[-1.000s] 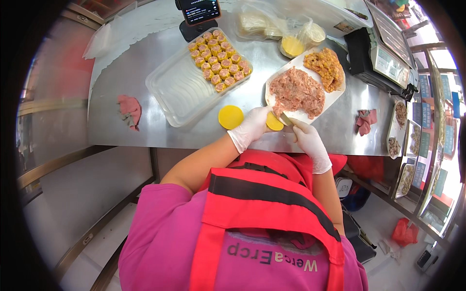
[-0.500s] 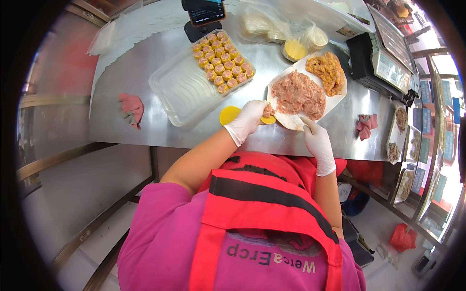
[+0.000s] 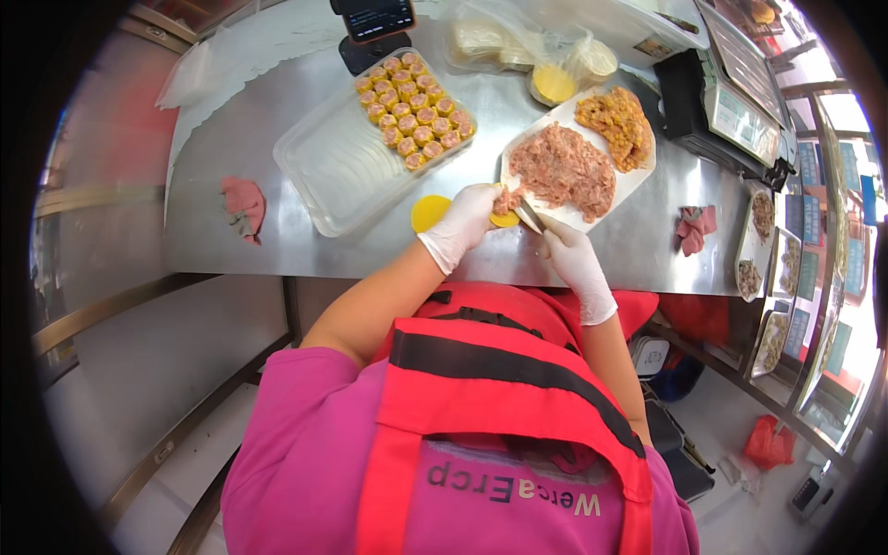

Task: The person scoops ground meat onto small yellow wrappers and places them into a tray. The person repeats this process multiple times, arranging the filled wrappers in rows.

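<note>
My left hand [image 3: 470, 222], in a white glove, is closed on a round yellow dumpling wrapper [image 3: 504, 220] with pink minced meat [image 3: 508, 200] on top. Between the gloved fingers of my right hand [image 3: 573, 265] is a flat metal spreader [image 3: 530, 215], its blade reaching the meat on the wrapper. Another yellow wrapper [image 3: 429, 214] lies on the steel table by my left wrist. Just beyond my hands is a white plate [image 3: 638, 184] bearing a pink mince mound [image 3: 562, 166] and an orange, chunky mixture [image 3: 614, 128]. A clear plastic tray [image 3: 333, 176] holds several open-topped yellow dumplings [image 3: 418, 111] at its right side.
A phone on a stand [image 3: 375, 26] is behind the tray. Bagged wrappers [image 3: 490, 42] and a yellow wrapper stack [image 3: 554, 83] sit at the back. A black scale [image 3: 731, 116] stands at right. Pink cloths lie left [image 3: 244, 205] and right [image 3: 695, 228].
My right hand has moved left from the plate's near edge, bringing the spreader to the meat on the wrapper. My left hand still holds the wrapper. The whole view has shifted slightly.
</note>
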The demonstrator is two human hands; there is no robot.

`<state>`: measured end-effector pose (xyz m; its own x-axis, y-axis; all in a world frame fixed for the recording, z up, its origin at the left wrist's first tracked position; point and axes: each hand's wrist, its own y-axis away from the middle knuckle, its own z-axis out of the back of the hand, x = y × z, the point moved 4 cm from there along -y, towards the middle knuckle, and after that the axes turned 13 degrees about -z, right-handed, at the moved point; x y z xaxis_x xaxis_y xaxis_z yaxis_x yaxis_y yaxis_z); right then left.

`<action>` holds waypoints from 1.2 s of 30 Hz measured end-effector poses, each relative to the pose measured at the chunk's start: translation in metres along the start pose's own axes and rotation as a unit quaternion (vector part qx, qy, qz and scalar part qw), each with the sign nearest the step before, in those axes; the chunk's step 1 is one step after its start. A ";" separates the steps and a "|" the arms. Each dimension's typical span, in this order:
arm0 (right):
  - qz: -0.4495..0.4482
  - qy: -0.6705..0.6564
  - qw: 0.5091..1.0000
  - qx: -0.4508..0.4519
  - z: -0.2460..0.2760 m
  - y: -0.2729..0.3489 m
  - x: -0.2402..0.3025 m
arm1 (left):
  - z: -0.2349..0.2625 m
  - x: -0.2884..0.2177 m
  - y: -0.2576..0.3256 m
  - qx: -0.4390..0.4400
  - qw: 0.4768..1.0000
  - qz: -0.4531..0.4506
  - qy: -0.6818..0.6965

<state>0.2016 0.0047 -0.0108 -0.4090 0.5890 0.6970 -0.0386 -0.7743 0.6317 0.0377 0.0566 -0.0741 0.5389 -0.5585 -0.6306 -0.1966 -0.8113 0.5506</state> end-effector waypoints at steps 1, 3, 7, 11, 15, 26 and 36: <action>0.007 -0.008 1.000 0.003 -0.002 0.000 -0.003 | 0.002 0.000 -0.001 0.005 1.000 0.006 0.016; 0.021 -0.023 0.999 0.011 -0.005 -0.001 -0.010 | 0.003 0.002 -0.002 0.016 0.999 0.015 0.048; 0.095 0.047 0.994 -0.018 -0.013 0.011 -0.004 | 0.007 0.003 -0.003 0.019 0.995 0.036 0.086; 0.200 0.222 0.951 -0.082 -0.018 0.021 0.010 | 0.011 0.000 0.006 0.033 0.989 0.027 0.140; 0.228 0.261 0.937 -0.047 -0.005 0.033 0.026 | 0.015 -0.006 0.026 0.007 0.979 0.045 0.199; 0.225 0.299 0.922 -0.097 -0.007 0.060 0.073 | 0.003 -0.029 0.041 0.178 0.975 -0.132 -0.012; 0.272 0.325 0.898 -0.118 0.021 0.077 0.098 | -0.016 -0.072 0.079 0.155 0.987 -0.025 0.025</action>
<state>0.1781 0.0075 0.1135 -0.8686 -0.0910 0.4871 0.1669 -0.9793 0.1146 -0.0037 0.0353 0.0233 0.5933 -0.5133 -0.6201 -0.4051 -0.8560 0.3210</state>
